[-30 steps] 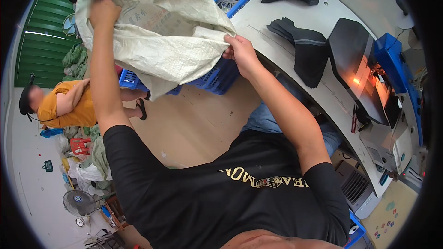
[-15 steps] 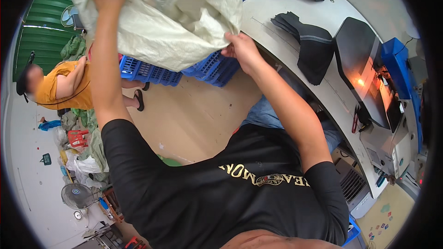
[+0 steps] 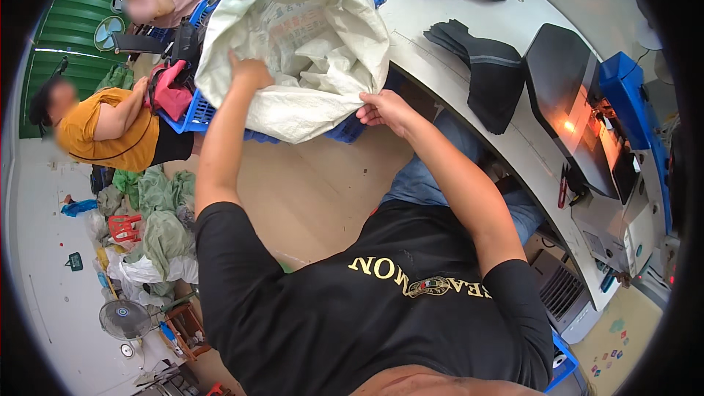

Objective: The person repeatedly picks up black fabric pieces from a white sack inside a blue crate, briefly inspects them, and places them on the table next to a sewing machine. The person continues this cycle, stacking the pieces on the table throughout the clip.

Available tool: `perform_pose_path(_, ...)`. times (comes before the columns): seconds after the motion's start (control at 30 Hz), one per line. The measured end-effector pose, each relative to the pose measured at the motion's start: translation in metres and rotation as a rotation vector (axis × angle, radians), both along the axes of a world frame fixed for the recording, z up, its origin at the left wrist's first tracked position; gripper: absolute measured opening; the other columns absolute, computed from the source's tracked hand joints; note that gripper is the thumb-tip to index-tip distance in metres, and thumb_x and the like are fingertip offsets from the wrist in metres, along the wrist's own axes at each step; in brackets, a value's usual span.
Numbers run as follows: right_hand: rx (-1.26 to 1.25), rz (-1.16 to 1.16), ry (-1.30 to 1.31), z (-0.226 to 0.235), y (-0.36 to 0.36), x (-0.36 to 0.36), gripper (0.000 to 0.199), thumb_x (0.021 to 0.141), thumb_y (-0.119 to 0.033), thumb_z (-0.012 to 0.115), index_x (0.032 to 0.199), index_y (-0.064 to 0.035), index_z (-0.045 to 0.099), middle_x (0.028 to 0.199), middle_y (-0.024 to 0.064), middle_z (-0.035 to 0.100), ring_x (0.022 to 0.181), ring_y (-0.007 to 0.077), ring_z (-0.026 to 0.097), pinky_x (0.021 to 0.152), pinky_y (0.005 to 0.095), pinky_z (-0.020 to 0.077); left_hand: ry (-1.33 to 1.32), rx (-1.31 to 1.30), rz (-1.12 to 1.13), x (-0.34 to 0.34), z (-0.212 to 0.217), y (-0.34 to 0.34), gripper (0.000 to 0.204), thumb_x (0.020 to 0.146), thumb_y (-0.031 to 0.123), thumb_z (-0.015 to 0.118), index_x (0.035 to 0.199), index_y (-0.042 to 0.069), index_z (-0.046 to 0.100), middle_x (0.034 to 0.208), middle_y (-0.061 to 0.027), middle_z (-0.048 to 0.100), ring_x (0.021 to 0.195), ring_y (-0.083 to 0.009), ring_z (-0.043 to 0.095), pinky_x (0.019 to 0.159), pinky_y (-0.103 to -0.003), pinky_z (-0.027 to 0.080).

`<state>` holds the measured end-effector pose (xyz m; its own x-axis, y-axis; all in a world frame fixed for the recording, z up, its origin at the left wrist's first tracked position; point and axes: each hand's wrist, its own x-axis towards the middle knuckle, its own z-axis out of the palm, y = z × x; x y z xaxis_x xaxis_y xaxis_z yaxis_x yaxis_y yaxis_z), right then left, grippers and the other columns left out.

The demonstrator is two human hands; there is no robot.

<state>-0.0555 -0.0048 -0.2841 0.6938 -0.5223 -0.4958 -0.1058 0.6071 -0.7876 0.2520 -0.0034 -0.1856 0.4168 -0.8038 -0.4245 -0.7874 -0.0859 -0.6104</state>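
Note:
A white woven sack [image 3: 293,114] is held up in front of me with its wide mouth turned toward me, showing crumpled material and faint printing inside. My left hand [image 3: 251,73] reaches over the near rim into the mouth at the left. One digit points up along the inner wall; the other fingers are mostly hidden, so its grip is unclear. At the mouth's right edge, my right hand [image 3: 385,111] pinches the rim between thumb and fingers. Below and behind the sack are blue plastic crates [image 3: 199,111], partly covered by it.
To the right, a white worktable [image 3: 411,18] bears black fabric pieces [image 3: 499,88] and a dark glossy panel [image 3: 568,103]. A person in yellow [image 3: 110,121] stands at left, another in pink [image 3: 165,4] behind. Bundled bags [image 3: 165,238] and a fan [image 3: 125,319] line the left wall.
The sack has dropped lower and its mouth has opened rounder. My left hand has moved down and right from the upper left into the mouth. The right hand still pinches the rim.

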Motion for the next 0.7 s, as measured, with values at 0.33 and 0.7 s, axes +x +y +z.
perform_pose_path(0.33, -0.154, -0.053, 0.228, -0.007, -0.011, -0.025, 0.04, 0.092, -0.041, 0.057, 0.075, -0.0049, 0.062, 0.056, 0.0058, 0.059, 0.053, 0.0187, 0.059, 0.056, 0.0335, 0.0477, 0.387, -0.272, -0.039, -0.055, 0.009, -0.04, 0.054, 0.084, 0.038, 0.061, 0.124, 0.002, 0.059, 0.13, -0.0184, 0.058, 0.116, -0.0342, 0.058, 0.095, -0.041, 0.047)
perform_pose_path(0.7, -1.615, -0.336, 0.146, 0.054, -0.02, 0.022, 0.014, 0.081, -0.018, 0.065, 0.091, -0.0075, 0.065, 0.098, 0.0087, 0.063, 0.092, 0.0297, 0.06, 0.078, 0.0411, 0.0488, 0.848, -0.454, -0.287, -0.086, -0.061, -0.059, 0.058, 0.078, 0.031, 0.064, 0.128, 0.003, 0.054, 0.124, -0.0223, 0.058, 0.113, -0.0368, 0.056, 0.094, -0.041, 0.046)
